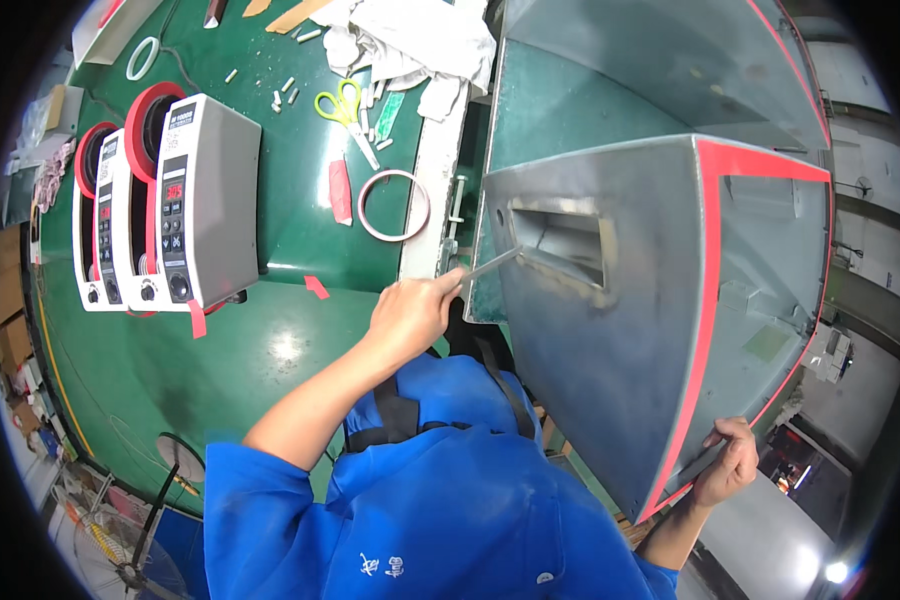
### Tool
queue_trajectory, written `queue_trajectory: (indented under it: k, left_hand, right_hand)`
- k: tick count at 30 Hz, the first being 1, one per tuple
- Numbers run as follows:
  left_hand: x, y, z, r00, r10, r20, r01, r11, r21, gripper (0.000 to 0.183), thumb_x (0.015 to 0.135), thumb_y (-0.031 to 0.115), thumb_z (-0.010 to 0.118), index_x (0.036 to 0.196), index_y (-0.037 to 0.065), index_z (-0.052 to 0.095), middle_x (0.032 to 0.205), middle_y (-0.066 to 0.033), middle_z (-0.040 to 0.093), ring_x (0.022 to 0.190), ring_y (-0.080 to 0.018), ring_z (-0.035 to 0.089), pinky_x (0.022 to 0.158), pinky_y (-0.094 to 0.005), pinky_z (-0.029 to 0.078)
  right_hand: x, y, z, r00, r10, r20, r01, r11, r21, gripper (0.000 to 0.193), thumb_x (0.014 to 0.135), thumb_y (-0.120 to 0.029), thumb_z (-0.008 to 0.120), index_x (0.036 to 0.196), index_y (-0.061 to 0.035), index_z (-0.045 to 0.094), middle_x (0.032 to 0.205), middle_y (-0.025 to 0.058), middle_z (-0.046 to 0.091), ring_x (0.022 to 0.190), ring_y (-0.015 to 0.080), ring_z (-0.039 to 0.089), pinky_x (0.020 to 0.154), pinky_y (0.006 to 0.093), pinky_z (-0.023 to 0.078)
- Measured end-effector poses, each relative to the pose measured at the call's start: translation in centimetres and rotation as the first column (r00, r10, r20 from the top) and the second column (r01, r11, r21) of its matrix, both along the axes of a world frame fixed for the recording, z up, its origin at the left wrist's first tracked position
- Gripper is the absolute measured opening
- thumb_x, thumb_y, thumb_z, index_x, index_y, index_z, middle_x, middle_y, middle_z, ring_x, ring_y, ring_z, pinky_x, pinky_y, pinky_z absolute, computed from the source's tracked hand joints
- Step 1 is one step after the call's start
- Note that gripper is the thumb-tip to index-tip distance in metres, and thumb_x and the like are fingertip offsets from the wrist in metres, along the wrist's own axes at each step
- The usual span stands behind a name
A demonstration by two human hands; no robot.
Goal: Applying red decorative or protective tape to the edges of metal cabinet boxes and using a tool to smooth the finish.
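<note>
My left hand point(415, 312) is closed round a thin flat grey file point(492, 264). The file's tip meets the left edge of a rectangular opening point(562, 246) in a large grey metal box point(610, 360). Around that opening the surface looks scuffed, with pale and brownish marks. Red tape point(708, 300) runs along the box's edges, and its right side is open, showing the inside. My right hand point(730, 462) lies at the box's lower right rim with its fingers curled over it; the fingertips are partly hidden.
Two white tape dispensers point(215, 190) with red rolls stand on the green table point(300, 250) at left. Yellow-green scissors point(345, 108), a tape ring point(394, 205), red tape pieces and white cloths point(400, 40) lie beyond. Another grey metal panel point(660, 60) rises behind the box. A fan point(120, 560) stands lower left.
</note>
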State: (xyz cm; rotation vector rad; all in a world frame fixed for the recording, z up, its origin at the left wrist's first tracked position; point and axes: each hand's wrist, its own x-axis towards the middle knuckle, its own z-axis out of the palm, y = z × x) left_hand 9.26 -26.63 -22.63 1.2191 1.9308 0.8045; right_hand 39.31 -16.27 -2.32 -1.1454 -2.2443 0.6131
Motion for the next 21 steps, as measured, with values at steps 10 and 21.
queue_trajectory:
  k: [10, 21]
  left_hand:
    - [-0.5, 1.6, -1.1, 0.995, -0.079, -0.057, 0.079, 0.997, -0.006, 0.021, 0.081, 0.014, 0.05, 0.101, 0.012, 0.058, 0.064, -0.0185, 0.057, 0.061, -0.0371, 0.056, 0.054, -0.0463, 0.044]
    - [-0.9, 0.6, -0.2, 0.996, -0.085, 0.032, 0.086, 0.996, -0.031, 0.019, 0.083, 0.015, 0.049, 0.099, 0.013, 0.058, 0.062, -0.0188, 0.056, 0.059, -0.0382, 0.055, 0.054, -0.0471, 0.043]
  right_hand:
    - [0.1, 0.2, -0.1, 1.0, 0.009, -0.002, -0.009, 1.0, 0.009, 0.037, 0.09, -0.022, 0.043, 0.073, 0.0078, 0.056, 0.06, 0.0118, 0.051, 0.05, 0.0155, 0.046, 0.043, 0.0239, 0.033]
    - [0.0, 0.1, 0.0, 1.0, 0.01, -0.003, -0.01, 1.0, 0.015, 0.038, 0.09, -0.026, 0.044, 0.074, 0.0069, 0.056, 0.059, 0.011, 0.051, 0.05, 0.0152, 0.046, 0.042, 0.0235, 0.032]
